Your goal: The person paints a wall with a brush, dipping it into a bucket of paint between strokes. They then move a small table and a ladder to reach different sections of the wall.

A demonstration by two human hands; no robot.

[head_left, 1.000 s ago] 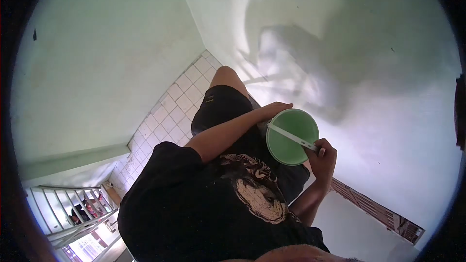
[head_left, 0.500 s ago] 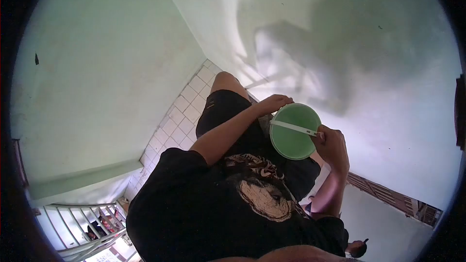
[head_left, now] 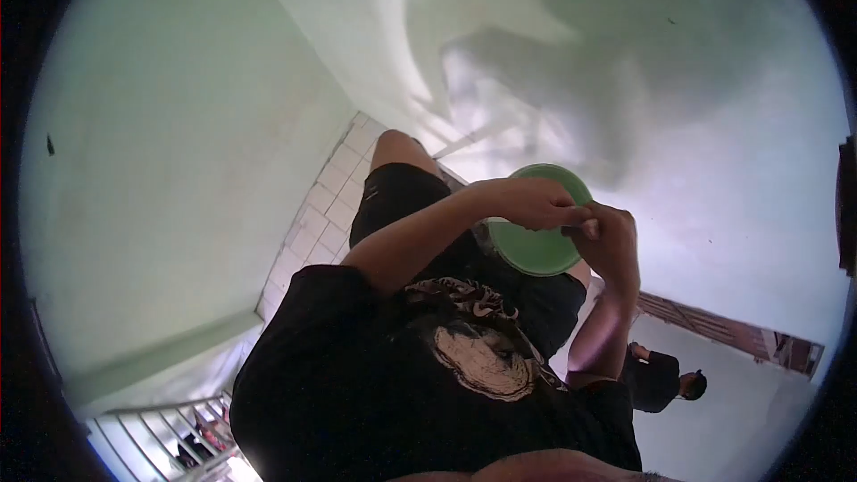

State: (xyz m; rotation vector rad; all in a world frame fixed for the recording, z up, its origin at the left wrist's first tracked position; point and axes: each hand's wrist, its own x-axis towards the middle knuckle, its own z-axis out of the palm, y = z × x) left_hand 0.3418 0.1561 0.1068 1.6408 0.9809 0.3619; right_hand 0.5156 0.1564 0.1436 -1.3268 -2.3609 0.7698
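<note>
Leaving the green bucket's (head_left: 536,253) rim (head_left: 546,165), the left hand (head_left: 534,203) meets the right (head_left: 613,239) right of center frame, neither visibly steadying it; fingers curl together, their grip hidden.

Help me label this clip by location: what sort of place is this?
Possibly an indoor stairwell or landing: there's a barred railing at lower left, pale green walls and a tiled floor.

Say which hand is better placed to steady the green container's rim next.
Right, I'd judge: the right hand is at the near-side edge of the green container, while the left hand reaches across its opening.
</note>
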